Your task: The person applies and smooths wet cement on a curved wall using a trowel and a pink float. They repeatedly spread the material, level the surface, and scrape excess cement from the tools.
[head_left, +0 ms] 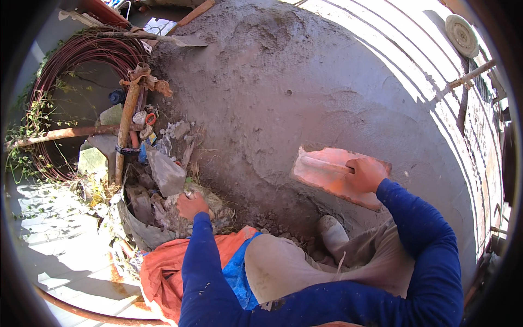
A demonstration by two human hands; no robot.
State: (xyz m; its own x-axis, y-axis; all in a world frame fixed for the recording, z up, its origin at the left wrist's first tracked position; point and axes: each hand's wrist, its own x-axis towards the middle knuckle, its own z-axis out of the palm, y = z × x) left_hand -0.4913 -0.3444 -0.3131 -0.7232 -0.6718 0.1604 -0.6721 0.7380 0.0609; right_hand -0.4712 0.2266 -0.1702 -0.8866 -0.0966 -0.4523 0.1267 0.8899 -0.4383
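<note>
My right hand (365, 174) grips the handle of a rectangular orange-pink float (313, 169), held over the rough grey plastered surface (256, 76) at the centre right. At the lower left, my left hand (190, 204) is closed around the handle of a pointed trowel, whose grey mortar-coated blade (166, 169) lies over a pile of rubble and scraps (147, 201). Wet-looking patches and uneven ridges show in the plaster near the float. My legs are bent below it, with a pale boot (332, 231) against the plastered surface's lower edge.
Coiled dark red cable (49, 92), a rusty post (125, 125) with crossbar, plants and debris crowd the left. Orange tarp (163, 267) and blue sheet (239, 283) lie beside my knee. A round pale disc (462, 35) and rods (468, 76) are at the upper right.
</note>
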